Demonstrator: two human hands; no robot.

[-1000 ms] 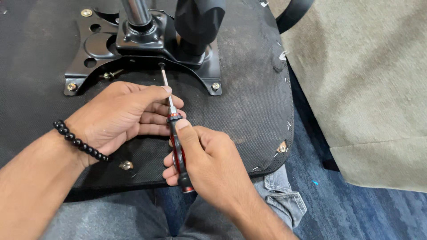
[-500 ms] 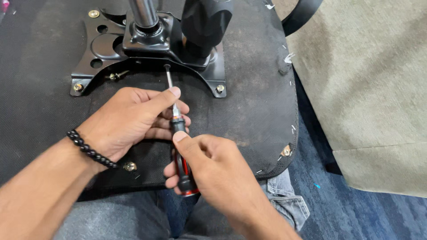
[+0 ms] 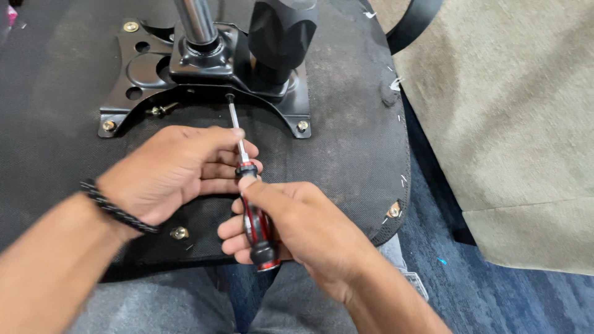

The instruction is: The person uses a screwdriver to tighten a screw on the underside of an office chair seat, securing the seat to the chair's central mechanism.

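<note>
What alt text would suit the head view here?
A right hand grips a red-and-black screwdriver, its tip at the black metal plate on an upturned chair seat. The left hand, with a black bracelet at the wrist, steadies the shaft.

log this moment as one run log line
right hand: grips screwdriver handle | left hand: fingers steady shaft | tip: at black metal plate edge | plate: on upturned chair seat
</note>
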